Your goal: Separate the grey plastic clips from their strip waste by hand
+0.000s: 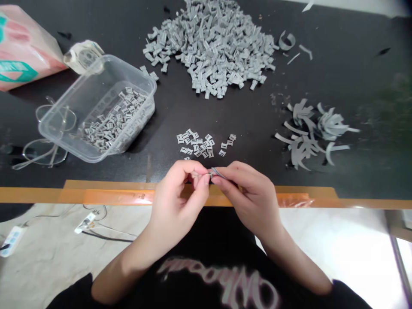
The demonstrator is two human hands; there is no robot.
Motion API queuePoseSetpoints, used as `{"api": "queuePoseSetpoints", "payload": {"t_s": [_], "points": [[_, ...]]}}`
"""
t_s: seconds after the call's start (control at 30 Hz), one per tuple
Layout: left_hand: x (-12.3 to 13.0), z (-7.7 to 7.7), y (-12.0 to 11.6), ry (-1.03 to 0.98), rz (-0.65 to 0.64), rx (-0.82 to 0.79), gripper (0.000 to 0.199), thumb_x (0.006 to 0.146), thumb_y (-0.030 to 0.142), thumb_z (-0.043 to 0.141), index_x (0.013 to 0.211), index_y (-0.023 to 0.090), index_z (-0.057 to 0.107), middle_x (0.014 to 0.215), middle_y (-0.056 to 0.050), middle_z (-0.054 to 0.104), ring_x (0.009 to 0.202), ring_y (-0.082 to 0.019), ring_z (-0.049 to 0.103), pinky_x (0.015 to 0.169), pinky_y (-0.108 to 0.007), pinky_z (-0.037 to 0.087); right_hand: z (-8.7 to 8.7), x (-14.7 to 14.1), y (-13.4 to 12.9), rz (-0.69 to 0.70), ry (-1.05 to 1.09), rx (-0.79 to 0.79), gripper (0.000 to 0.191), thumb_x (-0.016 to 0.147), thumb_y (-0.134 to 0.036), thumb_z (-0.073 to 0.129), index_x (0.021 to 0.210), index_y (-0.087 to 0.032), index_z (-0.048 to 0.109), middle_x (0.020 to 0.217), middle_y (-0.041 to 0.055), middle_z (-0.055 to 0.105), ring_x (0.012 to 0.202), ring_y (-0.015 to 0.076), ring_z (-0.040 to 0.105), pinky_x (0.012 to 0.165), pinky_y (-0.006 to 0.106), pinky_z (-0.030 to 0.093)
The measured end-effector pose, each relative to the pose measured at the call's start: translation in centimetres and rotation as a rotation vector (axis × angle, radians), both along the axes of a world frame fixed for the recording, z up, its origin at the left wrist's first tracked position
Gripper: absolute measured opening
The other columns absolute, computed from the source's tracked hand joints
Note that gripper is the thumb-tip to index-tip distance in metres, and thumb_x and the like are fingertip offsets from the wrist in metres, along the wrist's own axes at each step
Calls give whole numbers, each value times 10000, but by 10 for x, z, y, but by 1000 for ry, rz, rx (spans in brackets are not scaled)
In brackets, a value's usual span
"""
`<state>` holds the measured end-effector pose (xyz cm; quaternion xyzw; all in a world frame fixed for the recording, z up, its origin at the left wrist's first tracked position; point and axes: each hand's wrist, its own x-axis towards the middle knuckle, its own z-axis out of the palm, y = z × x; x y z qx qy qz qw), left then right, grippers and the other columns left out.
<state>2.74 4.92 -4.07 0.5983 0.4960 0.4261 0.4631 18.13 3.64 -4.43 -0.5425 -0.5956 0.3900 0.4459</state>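
Close to the table's front edge, my left hand (182,193) and my right hand (251,191) meet fingertip to fingertip. Thumb and forefinger of the left pinch a tiny pale buckle, mostly covered by the fingers. A grey strip (217,172) is pinched in the right hand, its end touching the buckle. Whether it passes through the buckle, I cannot tell. Just beyond my fingers lie several loose small buckles (200,145). Grey strips (331,122) are heaped in bunches on the right.
A large pile of short grey strap pieces (222,43) lies at the back. On the left, a clear plastic tub (69,141) holds many small buckles, beside eyeglasses (45,150) and a pink package (28,47). Orange-brown tape (119,196) lines the front edge.
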Motion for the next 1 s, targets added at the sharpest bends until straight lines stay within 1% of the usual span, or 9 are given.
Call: {"api": "queuePoseSetpoints", "payload": {"t_s": [0.13,0.23,0.3,0.4,0.53,0.6,0.77,0.87,1.0], "points": [[-6,-2,1,8,-97,101,117,923,133,619,1012,208,631,815,8,601,721,-106,592,690,-230,524,1,2,2,8,201,-156,123,910,-207,689,839,-221,789,675,-21,592,643,115,521,608,251,429],[-11,-3,4,50,-127,222,182,904,108,635,1050,216,653,828,3,594,764,-121,584,723,-254,518,1,4,5,118,461,-317,126,908,-246,702,815,-229,785,678,-24,586,657,114,528,635,248,435],[-14,-2,5,91,-120,282,178,900,107,643,1038,218,663,854,-3,611,785,-127,587,727,-258,517,2,5,8,183,553,-380,131,897,-253,718,781,-221,770,654,-31,565,650,110,524,650,244,443],[-16,0,5,145,-116,329,165,899,114,646,1023,222,658,909,-9,647,824,-133,605,755,-265,525,5,4,9,210,539,-400,191,892,-275,727,717,-201,735,631,-35,547,646,108,523,669,244,452],[-18,1,5,189,-104,356,160,884,132,639,1005,237,649,943,-21,676,866,-165,626,793,-305,540,13,5,7,163,417,-403,240,960,-342,631,796,-195,727,651,-24,560,645,120,537,651,251,452],[-19,1,6,182,-107,343,189,860,127,649,1008,244,648,957,-26,686,880,-176,636,811,-319,543,18,9,6,181,345,-399,287,993,-344,569,792,-194,709,651,-20,563,631,120,533,634,251,447],[-22,2,13,174,-210,312,213,813,118,670,985,243,659,941,-24,709,858,-180,665,810,-318,547,23,19,3,368,291,-376,415,1016,-343,507,641,-186,592,606,-22,522,579,112,483,597,244,435],[-23,4,16,169,-274,315,204,815,124,665,984,239,665,939,-36,722,845,-187,671,800,-329,542,21,21,3,473,319,-383,424,1012,-360,514,631,-183,565,610,-24,524,576,108,471,591,244,431],[-23,6,18,211,-348,341,191,819,124,664,969,242,673,943,-34,730,831,-187,668,805,-341,521,18,26,4,536,342,-435,410,999,-355,542,629,-179,552,612,-23,526,593,110,472,585,249,415]]}}
